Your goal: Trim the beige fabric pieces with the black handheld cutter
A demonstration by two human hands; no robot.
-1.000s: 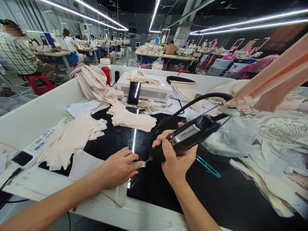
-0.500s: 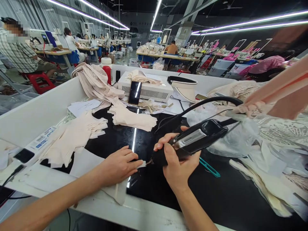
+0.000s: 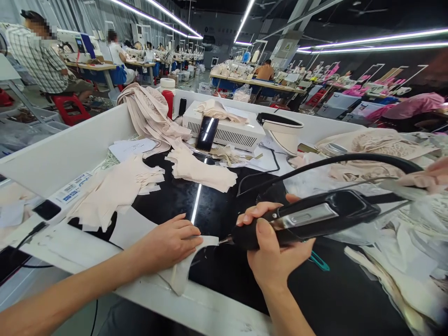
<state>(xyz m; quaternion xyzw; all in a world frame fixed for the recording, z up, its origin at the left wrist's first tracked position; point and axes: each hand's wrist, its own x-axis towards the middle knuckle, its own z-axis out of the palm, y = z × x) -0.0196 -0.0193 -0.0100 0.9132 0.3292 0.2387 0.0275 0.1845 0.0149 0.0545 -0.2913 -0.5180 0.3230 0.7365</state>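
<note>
My left hand (image 3: pixel 177 241) lies with fingers stretched over a flat white piece (image 3: pixel 184 268) at the near edge of the black work surface (image 3: pixel 241 275). Whether that piece is cloth or paper, I cannot tell. Wrapped round a black corded hand-held power tool (image 3: pixel 311 219) is my right hand (image 3: pixel 276 247). Its thin metal tip (image 3: pixel 226 240) points left and meets or nearly meets the end of the white piece. A teal plastic clip-like tool (image 3: pixel 319 261) lies partly hidden behind my right hand.
Stacked pale fabric pieces (image 3: pixel 108 186) lie left, with another stack (image 3: pixel 201 170) ahead. A phone (image 3: pixel 207 133) leans on a white vented box (image 3: pixel 224 128). At right, another person's hand (image 3: pixel 434 176) is near the cable (image 3: pixel 371 159), above plastic and lace fabric. A white wall (image 3: pixel 70 154) borders the left.
The view has turned left. The tool has moved right, away from my left hand, and more of the white piece shows between them. The pink cloth raised at upper right has dropped from view.
</note>
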